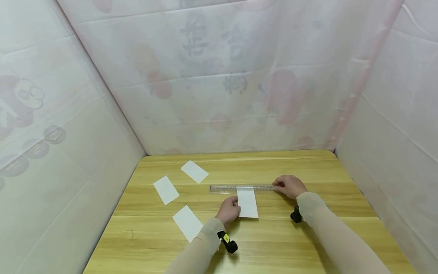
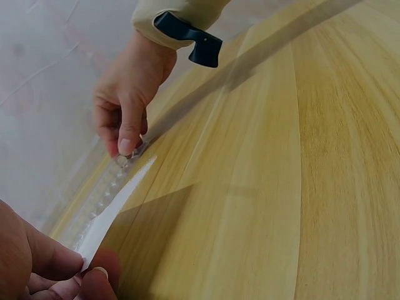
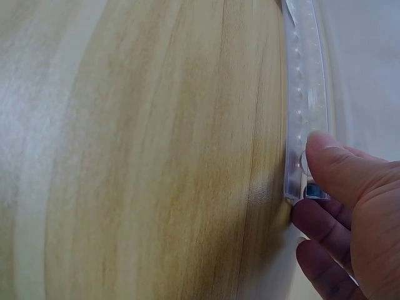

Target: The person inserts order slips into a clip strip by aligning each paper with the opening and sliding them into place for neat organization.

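My left hand [image 1: 228, 210] pinches the left edge of a white paper card [image 1: 248, 203] between thumb and fingers. In the left wrist view the card [image 2: 115, 209] appears nearly edge-on, raised off the wood. Its far edge meets a long clear plastic strip [image 1: 224, 188] with a row of round bumps along it. At the strip's right end, my right hand [image 1: 290, 186] grips it between thumb and fingers. The right wrist view shows the thumb on top of the strip [image 3: 299, 94], close to its squared end, with other fingers curled beneath.
Three more white cards lie to the left on the wooden table [image 1: 291, 243]: an upper card [image 1: 194, 171], a middle card [image 1: 166, 190] and a lower card [image 1: 188, 223] beside my left sleeve. Pale printed fabric walls [image 1: 219, 125] enclose the table's back and sides.
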Demonstrator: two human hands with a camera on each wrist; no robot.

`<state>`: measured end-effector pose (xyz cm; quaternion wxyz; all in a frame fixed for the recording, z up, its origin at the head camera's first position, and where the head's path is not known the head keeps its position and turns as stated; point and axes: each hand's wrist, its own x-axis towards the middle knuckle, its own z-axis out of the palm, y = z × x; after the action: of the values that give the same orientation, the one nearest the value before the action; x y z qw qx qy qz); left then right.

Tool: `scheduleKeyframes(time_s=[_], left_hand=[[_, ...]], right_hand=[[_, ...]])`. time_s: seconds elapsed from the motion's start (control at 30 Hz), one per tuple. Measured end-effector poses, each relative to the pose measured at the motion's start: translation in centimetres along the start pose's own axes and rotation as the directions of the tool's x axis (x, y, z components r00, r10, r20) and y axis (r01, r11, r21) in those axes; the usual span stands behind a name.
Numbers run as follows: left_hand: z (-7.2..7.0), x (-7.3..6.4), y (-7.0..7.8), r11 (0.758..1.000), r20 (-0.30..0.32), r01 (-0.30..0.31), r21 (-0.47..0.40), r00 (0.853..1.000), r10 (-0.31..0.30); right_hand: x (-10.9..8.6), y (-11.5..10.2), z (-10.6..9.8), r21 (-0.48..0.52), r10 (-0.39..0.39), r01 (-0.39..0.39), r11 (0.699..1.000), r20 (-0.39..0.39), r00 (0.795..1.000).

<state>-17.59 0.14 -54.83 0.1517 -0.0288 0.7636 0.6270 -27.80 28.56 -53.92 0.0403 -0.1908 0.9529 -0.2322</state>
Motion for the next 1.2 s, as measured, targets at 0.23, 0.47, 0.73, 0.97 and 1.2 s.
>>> scheduleKeyframes(time_s=[0.23,0.47,0.73,0.97,1.2], left_hand=[[0.1,0.2,0.1,1.0,-0.004,-0.005,0.001,1.0,0.005],[0.3,0.0,0.4,1.0,-0.002,0.014,0.003,1.0,-0.014],[0.4,0.0,0.2,1.0,0.0,0.019,-0.008,1.0,-0.019],[0.1,0.2,-0.4,1.0,-0.014,0.01,-0.007,1.0,-0.01],[-0.7,-0.9,-0.7,0.99,-0.05,-0.046,0.134,0.997,0.054]], right_hand=[[0.1,-0.1,-0.1,0.005,0.005,-0.005,1.0,-0.002,1.0],[0.0,0.0,0.1,0.013,0.013,-0.013,1.0,0.005,1.0],[-0.2,-0.4,-0.1,-0.003,-0.003,0.003,1.0,0.006,1.0],[-0.4,-0.6,0.0,-0.026,-0.054,0.054,0.998,0.01,0.998],[-0.9,-1.3,0.2,-0.019,-0.071,0.071,0.997,0.006,0.997]])
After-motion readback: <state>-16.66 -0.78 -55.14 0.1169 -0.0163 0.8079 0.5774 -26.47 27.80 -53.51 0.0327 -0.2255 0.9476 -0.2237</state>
